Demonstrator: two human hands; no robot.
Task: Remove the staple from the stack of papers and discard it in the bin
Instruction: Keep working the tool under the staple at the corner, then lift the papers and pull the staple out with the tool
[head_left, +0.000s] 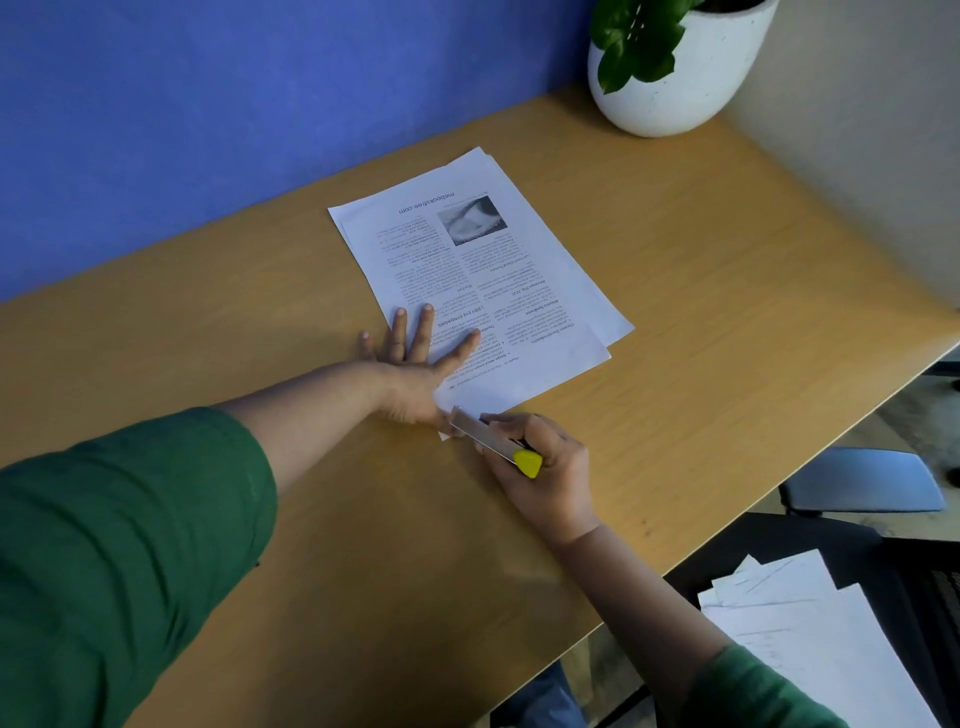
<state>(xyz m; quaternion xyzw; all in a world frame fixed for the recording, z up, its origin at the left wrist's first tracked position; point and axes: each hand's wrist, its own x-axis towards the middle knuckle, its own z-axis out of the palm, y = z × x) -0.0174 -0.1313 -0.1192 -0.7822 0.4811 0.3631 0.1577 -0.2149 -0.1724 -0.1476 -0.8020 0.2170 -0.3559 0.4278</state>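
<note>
A person's left hand (415, 358) lay flat with fingers spread on the near-left part of a stack of papers (483, 275) at the centre of the frame, apparently pinning the sheets to the wooden desk (727, 270) so they would not slide. The right hand (540, 462), just below the stack's near corner, was closed in a firm grip around a slim metal tool with a yellow end (498, 441), whose tip met that corner, most likely where the staple sat. The staple itself was too small to make out. No bin appeared in the frame. A white plant pot (675, 78) stood at the upper right, and loose sheets (810, 639) lay at the lower right, off the desk.
</note>
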